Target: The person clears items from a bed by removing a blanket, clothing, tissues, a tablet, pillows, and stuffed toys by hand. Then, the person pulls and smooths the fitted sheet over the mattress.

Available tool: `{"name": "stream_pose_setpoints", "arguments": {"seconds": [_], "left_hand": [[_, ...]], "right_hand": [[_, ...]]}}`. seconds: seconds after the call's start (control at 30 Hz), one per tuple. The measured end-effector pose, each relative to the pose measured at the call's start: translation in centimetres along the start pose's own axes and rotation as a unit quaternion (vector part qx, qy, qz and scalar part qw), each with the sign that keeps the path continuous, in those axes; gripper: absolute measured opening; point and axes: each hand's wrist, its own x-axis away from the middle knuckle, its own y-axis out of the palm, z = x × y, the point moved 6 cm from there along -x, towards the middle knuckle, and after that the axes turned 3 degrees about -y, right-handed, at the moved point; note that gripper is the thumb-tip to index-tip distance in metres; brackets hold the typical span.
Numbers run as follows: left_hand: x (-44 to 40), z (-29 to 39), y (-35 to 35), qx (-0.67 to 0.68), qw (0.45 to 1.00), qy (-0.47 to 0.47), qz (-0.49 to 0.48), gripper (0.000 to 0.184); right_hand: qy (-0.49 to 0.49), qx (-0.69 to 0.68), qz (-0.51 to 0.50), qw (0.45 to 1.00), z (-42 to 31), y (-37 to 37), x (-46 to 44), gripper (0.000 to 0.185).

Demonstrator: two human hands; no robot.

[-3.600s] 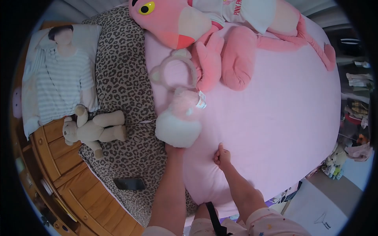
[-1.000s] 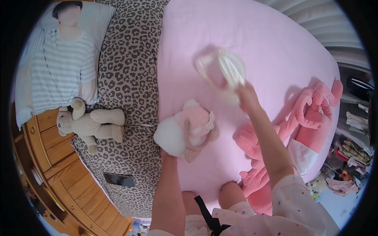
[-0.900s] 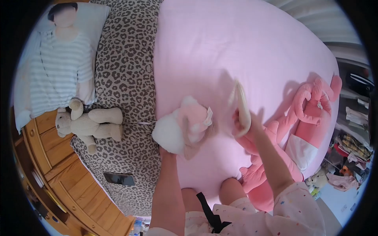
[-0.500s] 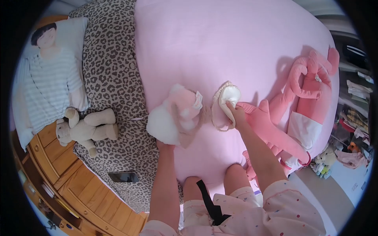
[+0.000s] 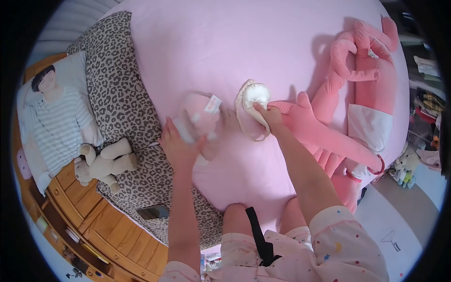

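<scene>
Head view: left hand spread against fluffy plush; right hand pinches cream satin band beside plush, not yet set down.

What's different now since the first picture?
The long-limbed pink plush toy has moved from the far side of the pink-sheeted bed to the person's right. The right hand, seemingly empty before, now grips a glossy cream fabric band. The beige teddy bear and flat black phone look unmoved.
</scene>
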Motion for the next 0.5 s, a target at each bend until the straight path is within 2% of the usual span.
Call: {"name": "stream_pose_setpoints", "arguments": {"seconds": [0.03, 0.1, 0.13, 0.17, 0.2, 0.23, 0.27, 0.3, 0.33, 0.37, 0.4, 0.47, 0.5], "left_hand": [[-1.0, 0.4, -0.4, -0.001, 1.0, 0.005, 0.003, 0.096], [-1.6, 0.4, -0.5, -0.025, 0.984, -0.061, -0.166, 0.085], [-0.7, 0.4, -1.0, -0.029, 0.985, -0.055, -0.16, 0.085], [0.5, 0.4, -1.2, -0.029, 0.984, -0.056, -0.166, 0.076], [1.7, 1.0, -0.9, -0.023, 0.983, -0.045, -0.175, 0.067], [3.8, 0.2, 0.0, 0.023, 0.985, -0.041, -0.166, 0.064], [6.4, -0.8, 0.5, 0.07, 0.984, -0.039, -0.159, 0.062], [8.8, -1.4, 0.2, 0.183, 0.94, -0.168, -0.235, 0.058], [11.7, -1.8, -0.1, 0.235, 0.94, -0.173, -0.176, 0.054], [14.6, -2.8, 0.5, 0.243, 0.937, -0.188, -0.165, 0.058], [16.9, -3.4, 0.5, 0.25, 0.934, -0.206, -0.153, 0.062], [19.7, -1.8, -0.5, 0.233, 0.949, -0.174, -0.121, 0.067], [20.4, -0.6, -1.2, 0.215, 0.961, -0.15, -0.087, 0.073]], "right_hand": [[-0.004, -0.001, -0.016, 1.0, -0.1, 0.1, 0.1, 0.043], [-0.028, -0.033, -0.036, 0.998, -0.1, 0.1, 0.1, 0.044], [-0.029, -0.022, -0.054, 0.998, 0.3, 0.3, -0.4, 0.045], [-0.029, -0.014, -0.064, 0.997, 0.4, 0.1, -0.2, 0.046], [-0.042, 0.066, -0.03, 0.996, 0.5, -0.3, 0.3, 0.046], [-0.054, 0.145, 0.016, 0.988, -0.2, -1.2, 0.7, 0.046], [-0.105, 0.134, -0.02, 0.985, -0.4, -1.5, 1.1, 0.045], [-0.156, 0.126, -0.062, 0.978, -0.5, -1.4, 1.8, 0.045], [-0.197, 0.028, -0.08, 0.977, -0.7, -1.4, 2.9, 0.041], [-0.233, -0.067, -0.103, 0.965, -0.3, -1.6, 4.4, 0.037], [-0.234, -0.072, -0.094, 0.965, -0.1, -3.6, 6.7, 0.037], [-0.372, -0.122, -0.064, 0.918, -4.4, -10.3, 13.8, 0.03], [-0.433, -0.052, -0.003, 0.9, -6.5, -15.0, 17.1, 0.027]]}}
